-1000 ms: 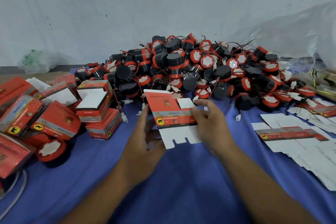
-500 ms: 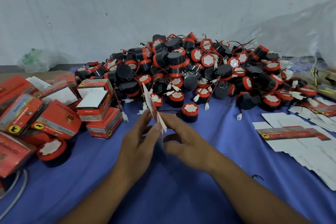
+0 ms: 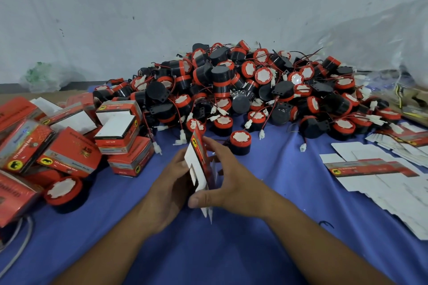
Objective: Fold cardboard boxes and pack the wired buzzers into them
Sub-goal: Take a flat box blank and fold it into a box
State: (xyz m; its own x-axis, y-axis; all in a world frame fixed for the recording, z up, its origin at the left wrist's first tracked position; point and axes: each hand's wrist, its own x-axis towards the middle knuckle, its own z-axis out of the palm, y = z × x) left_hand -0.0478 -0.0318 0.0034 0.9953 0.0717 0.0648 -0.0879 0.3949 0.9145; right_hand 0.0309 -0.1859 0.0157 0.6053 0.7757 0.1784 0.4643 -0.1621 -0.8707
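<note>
A flat red-and-white cardboard box blank (image 3: 199, 164) stands on edge between my hands, above the blue cloth. My left hand (image 3: 168, 188) lies against its left face with the fingers curled behind it. My right hand (image 3: 228, 177) grips it from the right, thumb across the lower edge and fingers over the top. A big heap of black-and-red wired buzzers (image 3: 250, 90) lies behind. One loose buzzer (image 3: 240, 142) stands just beyond my right hand.
Folded red boxes (image 3: 69, 146) are piled at the left, with a loose buzzer (image 3: 63, 192) in front of them. Flat white box blanks (image 3: 379, 176) are spread at the right. A grey cable (image 3: 16, 245) lies at the lower left. The blue cloth (image 3: 231, 250) covers the table.
The box blank was held face-on a second ago; it has been turned edge-on and brought lower, and both hands have closed in around it.
</note>
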